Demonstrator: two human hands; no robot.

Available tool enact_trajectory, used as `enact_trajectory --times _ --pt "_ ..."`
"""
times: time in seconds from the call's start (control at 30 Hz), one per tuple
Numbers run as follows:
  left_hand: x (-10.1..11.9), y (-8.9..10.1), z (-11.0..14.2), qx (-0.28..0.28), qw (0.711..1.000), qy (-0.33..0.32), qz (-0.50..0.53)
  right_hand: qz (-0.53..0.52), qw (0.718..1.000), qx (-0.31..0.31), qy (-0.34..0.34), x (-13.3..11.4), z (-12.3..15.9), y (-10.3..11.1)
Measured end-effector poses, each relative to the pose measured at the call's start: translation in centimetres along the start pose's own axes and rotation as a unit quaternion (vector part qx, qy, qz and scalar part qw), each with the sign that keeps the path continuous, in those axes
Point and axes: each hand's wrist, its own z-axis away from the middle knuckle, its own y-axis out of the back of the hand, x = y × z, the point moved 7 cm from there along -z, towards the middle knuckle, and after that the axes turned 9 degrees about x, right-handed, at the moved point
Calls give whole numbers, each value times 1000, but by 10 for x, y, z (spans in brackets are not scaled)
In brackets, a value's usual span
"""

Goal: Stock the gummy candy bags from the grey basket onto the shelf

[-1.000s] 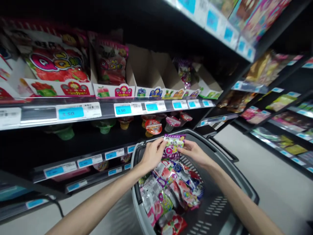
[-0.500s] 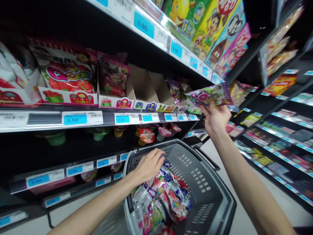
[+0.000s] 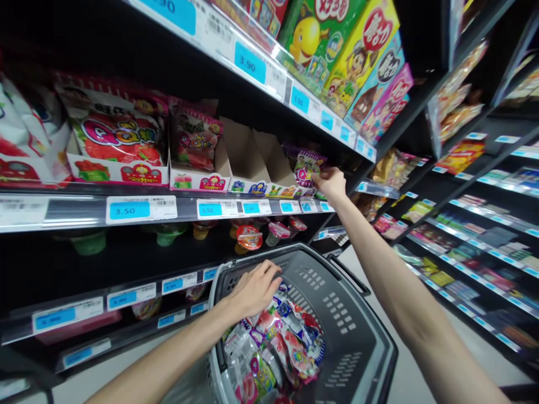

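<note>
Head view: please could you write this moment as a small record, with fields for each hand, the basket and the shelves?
Right hand: holds a purple packet by its right side, at the row of display boxes
Left hand: over the grey basket, fingers bent, palm hidden
Basket contents: mixed candy packets, heaped
Same shelf: large strawberry bag, smaller red bag
Shelf below: lidded cups
Shelf above: colourful cartons

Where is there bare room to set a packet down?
Two cardboard display boxes, between the pink QQ bag and the purple QQ bag at the right hand; also the gray basket, right of its piled candy packets. Crowded: that pile, near the left hand.
</note>
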Motion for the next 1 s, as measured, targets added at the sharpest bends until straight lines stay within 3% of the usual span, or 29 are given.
enact_trajectory --times 0.1,0.17,0.23,0.37,0.53,0.77,0.9,1.0 --pt "1 0 0 -3 1000 2 -2 92 988 80 94 -23 15 15" --pt "2 0 0 -4 1000 1 -4 108 974 51 191 -41 27 12" --pt "3 0 1 -8 1000 -4 -6 84 971 -27 220 -45 31 4" --pt "3 -2 0 -10 1000 -18 -7 33 971 -168 167 -33 16 -12" --pt "1 -5 0 -6 999 -29 -13 68 939 -279 188 -34 1 -23" --pt "4 -5 2 -13 999 -37 -34 43 944 -294 141 -38 7 -24" --pt "6 -5 2 -18 998 -44 -45 11 932 -352 83 -42 17 -32" --pt "6 -7 2 -24 997 -46 -54 21 928 -363 86 -49 18 -32"
